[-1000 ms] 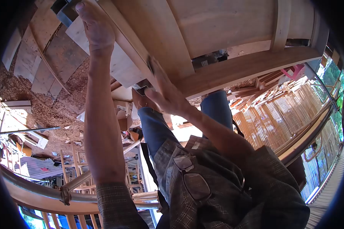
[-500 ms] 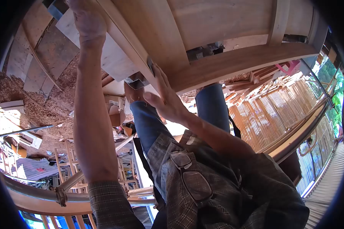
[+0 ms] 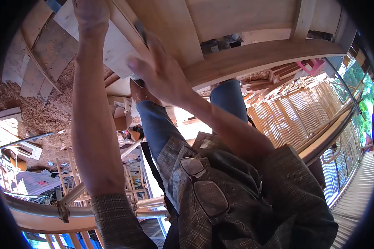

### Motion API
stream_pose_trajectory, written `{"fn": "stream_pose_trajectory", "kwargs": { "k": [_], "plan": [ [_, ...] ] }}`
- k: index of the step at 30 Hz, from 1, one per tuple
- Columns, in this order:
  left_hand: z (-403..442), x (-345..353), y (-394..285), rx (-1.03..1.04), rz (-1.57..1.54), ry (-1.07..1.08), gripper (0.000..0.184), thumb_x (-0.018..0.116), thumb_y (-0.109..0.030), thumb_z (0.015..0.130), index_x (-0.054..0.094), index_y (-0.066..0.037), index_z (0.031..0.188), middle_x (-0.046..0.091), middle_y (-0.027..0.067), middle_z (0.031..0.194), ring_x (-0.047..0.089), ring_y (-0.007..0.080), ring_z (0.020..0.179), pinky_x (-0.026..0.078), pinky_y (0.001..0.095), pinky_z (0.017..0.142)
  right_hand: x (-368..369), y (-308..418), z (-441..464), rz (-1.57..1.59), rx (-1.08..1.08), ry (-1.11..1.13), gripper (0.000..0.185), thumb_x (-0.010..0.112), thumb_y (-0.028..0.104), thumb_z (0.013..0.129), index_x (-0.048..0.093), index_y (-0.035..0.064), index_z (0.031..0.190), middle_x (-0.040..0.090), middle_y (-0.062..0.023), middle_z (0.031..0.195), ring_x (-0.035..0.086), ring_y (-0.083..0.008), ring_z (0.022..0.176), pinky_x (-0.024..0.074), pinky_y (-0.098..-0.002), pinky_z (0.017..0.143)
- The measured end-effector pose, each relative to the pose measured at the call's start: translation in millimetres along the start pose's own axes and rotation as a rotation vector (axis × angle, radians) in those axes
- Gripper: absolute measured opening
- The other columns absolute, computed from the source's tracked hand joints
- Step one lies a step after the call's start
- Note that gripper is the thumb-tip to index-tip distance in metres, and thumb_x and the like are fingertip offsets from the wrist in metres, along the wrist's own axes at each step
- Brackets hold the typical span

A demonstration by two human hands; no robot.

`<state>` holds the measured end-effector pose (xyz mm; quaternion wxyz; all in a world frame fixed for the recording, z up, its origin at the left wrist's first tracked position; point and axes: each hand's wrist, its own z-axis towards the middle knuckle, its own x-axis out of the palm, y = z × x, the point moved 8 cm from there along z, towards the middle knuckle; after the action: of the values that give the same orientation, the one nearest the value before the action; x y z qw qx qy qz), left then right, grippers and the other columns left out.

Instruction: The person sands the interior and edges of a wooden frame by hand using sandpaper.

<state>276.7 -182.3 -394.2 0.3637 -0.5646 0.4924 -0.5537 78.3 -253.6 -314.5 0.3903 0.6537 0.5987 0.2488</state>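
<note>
A pale wooden frame with a curved rail and flat boards lies across my knees at the top. My right hand presses a thin dark grey piece, which looks like folded sandpaper, along the narrow edge of a long board. The thumb stands apart from the fingers, which are a little blurred. My left hand rests at the upper left against the same frame, beside a pale flat panel. Its fingers run out of view at the top edge.
Wood shavings and offcuts cover the ground at the left. Stacked wooden strips lie at the right, near a pink plastic object. A curved rail passes at lower left. Eyeglasses hang on my checked shirt.
My right hand has slid up and left along the board's edge with the sandpaper. My left hand stays on the frame; the whole view has shifted slightly.
</note>
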Motion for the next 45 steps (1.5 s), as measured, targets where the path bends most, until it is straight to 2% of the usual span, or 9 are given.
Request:
{"fn": "stream_pose_trajectory", "kwargs": {
  "k": [5,9,12,18,20,27,30,35,45],
  "plan": [
    [-4.4,3.8,-4.7,-0.091,0.166,-0.023,0.059,0.025,-0.043,0.098,0.028,0.001,0.137,0.035,0.0069,0.138,0.03,0.0166,0.127,0.019,0.0264,0.107,14.5,42.3,40.9,-0.142,-0.395,-0.151,0.077,0.058,0.04,0.081,0.027,-0.0119,0.129,0.04,-0.0313,0.123,0.043,-0.0438,0.112,0.0362,-0.0467,0.095],
    [-4.9,10.0,-22.4,-0.03,0.275,-0.043,0.062,0.023,-0.049,0.097,0.029,-0.002,0.137,0.035,0.0059,0.136,0.03,0.0168,0.126,0.018,0.0271,0.107,2.4,-48.5,-51.5,-0.202,-0.044,-0.041,0.076,0.048,0.043,0.088,0.021,-0.0111,0.134,0.031,-0.034,0.132,0.03,-0.0443,0.128,0.0303,-0.0449,0.103],
    [-6.5,19.9,-27.4,-0.085,0.302,-0.026,0.062,0.023,-0.05,0.097,0.029,-0.003,0.137,0.035,0.0059,0.137,0.03,0.0169,0.126,0.017,0.0274,0.107,-1.0,-28.6,-26.4,-0.169,0.22,-0.057,0.074,0.047,0.046,0.088,0.027,-0.0114,0.129,0.038,-0.0318,0.124,0.043,-0.0443,0.115,0.0378,-0.0468,0.094],
    [-23.0,24.0,-38.8,-0.183,0.532,0.094,0.063,0.021,-0.049,0.097,0.026,-0.001,0.138,0.031,0.0073,0.139,0.026,0.0174,0.127,0.014,0.0289,0.109,-1.0,25.5,27.5,-0.101,-0.233,-0.183,0.068,0.043,0.05,0.089,0.034,-0.0095,0.12,0.044,-0.0298,0.114,0.049,-0.0432,0.102,0.0414,-0.0475,0.087],
    [-16.9,15.6,-36.4,-0.007,0.395,-0.037,0.058,0.03,-0.051,0.096,0.041,-0.001,0.124,0.047,0.0053,0.11,0.042,0.014,0.098,0.035,0.0256,0.089,-8.4,-25.8,-12.9,-0.087,-0.029,-0.144,0.069,0.042,0.052,0.089,0.036,-0.0093,0.118,0.045,-0.0298,0.111,0.05,-0.042,0.101,0.0413,-0.0478,0.086],
    [-26.2,8.5,-34.0,-0.037,0.481,-0.089,0.045,0.032,-0.043,0.097,0.049,-0.002,0.099,0.05,0.0054,0.095,0.043,0.0154,0.089,0.037,0.0287,0.083,-4.9,-6.3,-2.2,-0.061,0.035,-0.18,0.066,0.042,0.052,0.089,0.039,-0.0083,0.115,0.045,-0.0308,0.112,0.047,-0.0457,0.105,0.0397,-0.0491,0.089],
    [-29.4,16.5,-44.8,-0.034,0.681,-0.065,0.048,0.032,-0.046,0.096,0.05,-0.001,0.098,0.051,0.0074,0.094,0.044,0.0164,0.088,0.038,0.0297,0.082,-8.3,-2.1,-15.9,-0.143,-0.136,-0.269,0.062,0.039,0.05,0.09,0.041,-0.0076,0.113,0.046,-0.0303,0.111,0.047,-0.0469,0.103,0.0376,-0.0509,0.09],
    [-23.1,16.5,-37.8,-0.06,0.559,-0.069,0.051,0.033,-0.047,0.095,0.049,0.001,0.107,0.05,0.0098,0.099,0.045,0.0184,0.089,0.038,0.0314,0.083,-11.8,-64.6,-56.3,-0.191,0.218,-0.264,0.054,0.035,0.045,0.093,0.043,-0.0067,0.108,0.048,-0.0302,0.108,0.047,-0.0462,0.102,0.0366,-0.0527,0.09],
    [-32.0,21.9,-41.9,-0.102,0.567,-0.045,0.054,0.03,-0.048,0.094,0.047,0.001,0.11,0.048,0.0128,0.102,0.045,0.0226,0.092,0.037,0.033,0.085,-10.9,-61.1,-48.3,-0.203,0.297,-0.297,0.058,0.036,0.051,0.091,0.046,-0.0055,0.103,0.051,-0.0286,0.104,0.05,-0.0429,0.101,0.0402,-0.0502,0.087]
  ]
}}
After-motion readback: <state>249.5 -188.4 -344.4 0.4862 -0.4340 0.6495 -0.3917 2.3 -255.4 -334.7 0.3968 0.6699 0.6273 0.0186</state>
